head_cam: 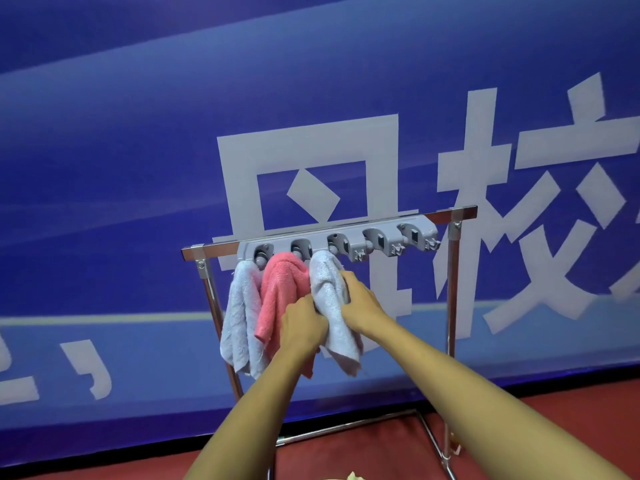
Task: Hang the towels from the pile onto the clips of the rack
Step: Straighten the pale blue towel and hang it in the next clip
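Both my hands are on the pale grey towel (329, 292), which hangs from the third clip (337, 245) of the grey clip rail (247, 250). Its long axis runs straight down, and it lies between my hands. My left hand (304, 327) pinches its left edge low down, fingers curled. My right hand (362, 303) grips its right side higher up, just under the clip.

The pink towel (280, 289) and another pale towel (240, 317) hang to the left. The fourth clip (379, 242) and fifth clip (415, 233) stand empty to the right, nearer my right hand. A yellowish scrap (353, 476) at the bottom edge may be the pile, below and close to me, so I judge the next reach goes down.
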Available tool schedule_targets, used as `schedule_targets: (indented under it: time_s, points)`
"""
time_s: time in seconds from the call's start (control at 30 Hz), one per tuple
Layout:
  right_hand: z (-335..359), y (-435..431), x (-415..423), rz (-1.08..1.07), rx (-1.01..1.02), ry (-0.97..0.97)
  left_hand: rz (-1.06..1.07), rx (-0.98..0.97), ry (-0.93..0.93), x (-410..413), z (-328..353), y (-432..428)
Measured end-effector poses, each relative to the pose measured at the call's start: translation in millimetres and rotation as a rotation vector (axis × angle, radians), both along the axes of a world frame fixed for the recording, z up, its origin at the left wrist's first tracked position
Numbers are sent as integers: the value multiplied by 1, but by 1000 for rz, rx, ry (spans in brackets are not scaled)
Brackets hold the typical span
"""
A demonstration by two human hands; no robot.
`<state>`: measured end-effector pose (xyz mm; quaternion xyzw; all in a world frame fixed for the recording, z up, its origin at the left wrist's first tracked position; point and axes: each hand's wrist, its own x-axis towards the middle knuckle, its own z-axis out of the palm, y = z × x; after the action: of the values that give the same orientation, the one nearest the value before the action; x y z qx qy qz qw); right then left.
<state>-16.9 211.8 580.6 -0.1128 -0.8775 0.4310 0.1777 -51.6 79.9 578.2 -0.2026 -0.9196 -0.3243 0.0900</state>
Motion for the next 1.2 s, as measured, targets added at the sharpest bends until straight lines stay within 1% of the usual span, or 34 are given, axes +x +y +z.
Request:
schedule_targets:
  time_s: [0.13, 0.27, 0.47, 0.67, 0.77, 0.9, 0.97, 1.07, 1.2]
  points:
    - [10, -2, 17, -14, 76, -64, -7, -56, -6, 19, 15, -13]
    - [30, -11, 46, -1, 183, -135, -13, -55, 8, 35, 33, -23]
    - [49, -30, 82, -12, 264, -168, -68, -68, 27, 73, 58, -39]
    - [43, -57, 124, 25, 341, -215, -96, -96, 27, 120, 52, -63]
    - [14, -72, 142, 39, 360, -237, -98, -103, -30, 142, 31, -76]
    - [-44, -91, 158, 85, 389, -299, -117, -170, -88, 165, -18, -89]
    - [-78, -100, 163, 92, 406, -348, -104, -218, -132, 172, -51, -95]
    - [-132, -112, 167, 121, 412, -442, -97, -276, -249, 175, -105, -104]
    - [-199, -121, 163, 167, 407, -532, -131, -327, -347, 171, -169, -111]
